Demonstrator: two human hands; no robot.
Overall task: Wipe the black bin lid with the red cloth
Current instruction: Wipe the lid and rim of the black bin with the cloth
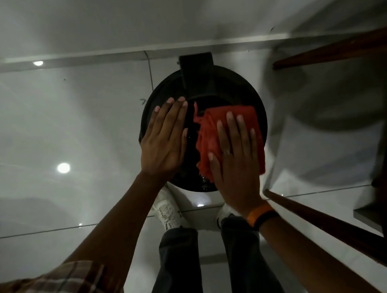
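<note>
The round black bin lid [227, 89] lies below me at the centre of the view, with its hinge block at the far side near the wall. My left hand [165, 140] rests flat on the lid's left half, fingers together and pointing away from me. The red cloth [210, 130] is spread over the lid's right half. My right hand [234, 156] presses flat on top of the cloth with fingers slightly spread. Both hands cover much of the lid's surface.
A dark wooden chair or stool [341, 223] stands close on the right, its legs reaching toward the bin. Glossy white floor tiles [66, 136] stretch to the left. My white shoes [168, 211] stand just in front of the bin. The wall skirting [105, 56] runs behind it.
</note>
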